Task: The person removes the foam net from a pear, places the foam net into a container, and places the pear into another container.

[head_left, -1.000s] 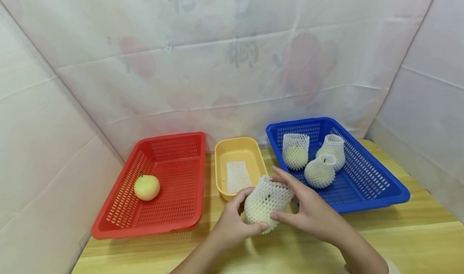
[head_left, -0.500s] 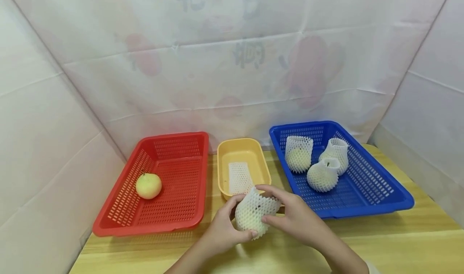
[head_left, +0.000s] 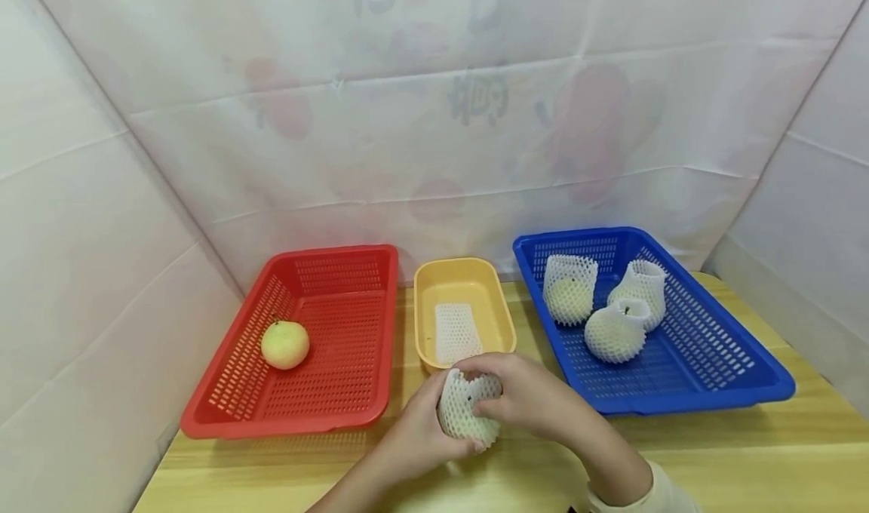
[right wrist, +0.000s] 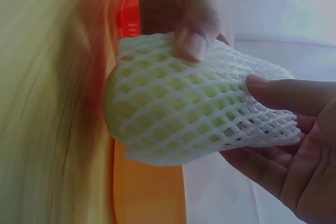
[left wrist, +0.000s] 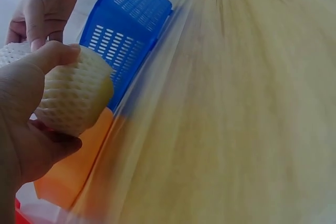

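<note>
In front of the yellow tray, a round yellow-green pear [right wrist: 109,106] sits inside a white foam net sleeve [head_left: 463,421], held above the table. My left hand [head_left: 422,431] grips the pear's lower part through the net, thumb on the near side. The right hand [head_left: 528,394] pinches the sleeve's loose upper end between thumb and fingers. In the right wrist view, the pear's bottom bulges bare from one end of the net. A spare flat foam net [head_left: 456,332] lies in the yellow tray [head_left: 498,302].
To the left stands a red basket [head_left: 346,362] with one bare pear [head_left: 285,345] in it. A blue basket [head_left: 692,377] on the right holds several netted pears [head_left: 614,336]. A cloth wall [head_left: 434,151] rises behind the wooden table [head_left: 747,460].
Both hands have brought the netted pear left and nearer to the body. The right hand's fingers, spread wider before, have drawn in on the sleeve's top. The head view has shifted slightly.
</note>
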A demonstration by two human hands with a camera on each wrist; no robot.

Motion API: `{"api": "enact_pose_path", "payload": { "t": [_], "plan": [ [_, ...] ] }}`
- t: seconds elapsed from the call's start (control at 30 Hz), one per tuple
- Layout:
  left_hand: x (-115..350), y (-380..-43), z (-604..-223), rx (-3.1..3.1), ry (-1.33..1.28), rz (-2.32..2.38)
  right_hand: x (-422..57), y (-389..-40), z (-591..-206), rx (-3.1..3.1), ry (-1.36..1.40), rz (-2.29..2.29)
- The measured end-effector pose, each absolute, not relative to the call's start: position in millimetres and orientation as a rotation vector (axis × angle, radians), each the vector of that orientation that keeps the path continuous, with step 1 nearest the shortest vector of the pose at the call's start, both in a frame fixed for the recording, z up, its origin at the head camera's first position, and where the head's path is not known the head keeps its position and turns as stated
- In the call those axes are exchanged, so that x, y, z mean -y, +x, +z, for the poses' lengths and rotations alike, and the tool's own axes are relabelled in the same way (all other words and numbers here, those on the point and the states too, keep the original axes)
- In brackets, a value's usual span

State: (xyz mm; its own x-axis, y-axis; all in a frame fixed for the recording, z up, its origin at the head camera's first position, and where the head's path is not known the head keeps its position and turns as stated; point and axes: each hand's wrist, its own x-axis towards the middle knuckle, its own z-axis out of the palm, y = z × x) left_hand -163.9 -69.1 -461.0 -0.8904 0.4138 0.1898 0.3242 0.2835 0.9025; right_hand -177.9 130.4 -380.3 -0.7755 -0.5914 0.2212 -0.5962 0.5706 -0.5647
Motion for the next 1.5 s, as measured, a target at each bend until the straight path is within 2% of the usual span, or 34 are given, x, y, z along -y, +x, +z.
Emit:
{"api": "enact_pose_path", "payload": {
  "t": [0.67,1.5],
  "plan": [
    [70.8,-167.5,-468.3,-2.51,0.727,1.561,-135.3,-180.2,-391.7,2.811,1.106,0.935],
    [72.5,-168.6,-465.5,-2.34,0.687,1.731,-146.3,-186.1,-390.7,2.864,1.04,0.962]
  ]
}}
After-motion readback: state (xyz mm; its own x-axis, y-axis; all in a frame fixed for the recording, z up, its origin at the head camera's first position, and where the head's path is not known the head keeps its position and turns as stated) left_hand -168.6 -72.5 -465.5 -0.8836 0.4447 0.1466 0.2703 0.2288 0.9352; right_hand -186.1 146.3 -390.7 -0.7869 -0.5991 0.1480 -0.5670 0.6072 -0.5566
